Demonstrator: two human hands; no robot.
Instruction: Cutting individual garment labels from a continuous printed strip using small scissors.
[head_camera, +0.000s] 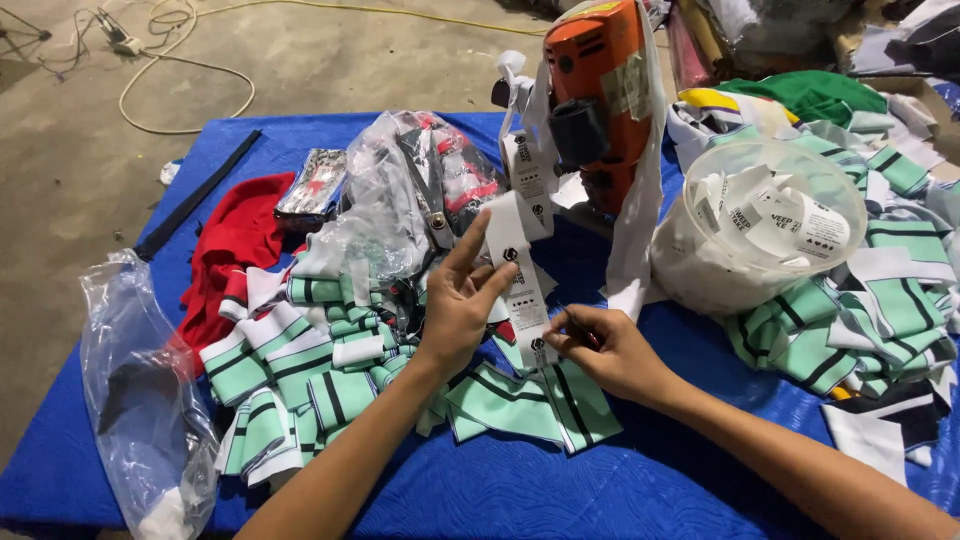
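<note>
- The left hand (458, 300) has its fingers (470, 252) raised and spread; the thumb presses a white strip of labels (520, 280) against the fingertips, so the hand is pinched on the strip partway up.
- The right hand (605, 350) is closed on the strip's lower end, thumb and forefinger together at the bottom label. It may also hold a small tool, but the view is too cramped to tell.
- The strip runs up and away from the hands to the orange machine (598, 90) at the far middle of the table, where more of it hangs in loops, so much of the strip is not yet separated.
- Right of the machine a clear round tub (765, 215) holds a heap of loose white labels, which suggests a good share is already done.
- Just below the hands, mint-green striped collar pieces (520, 400) lie on the blue cloth (560, 490), with a bigger pile to the near left and another heap to the right, under the tub.
- Further left lie a crumpled clear bag (140, 390), a red cloth (235, 245) and a bagged bundle (420, 190).
- None of the collar pieces in view visibly carries a label, so that part seems not yet begun.
</note>
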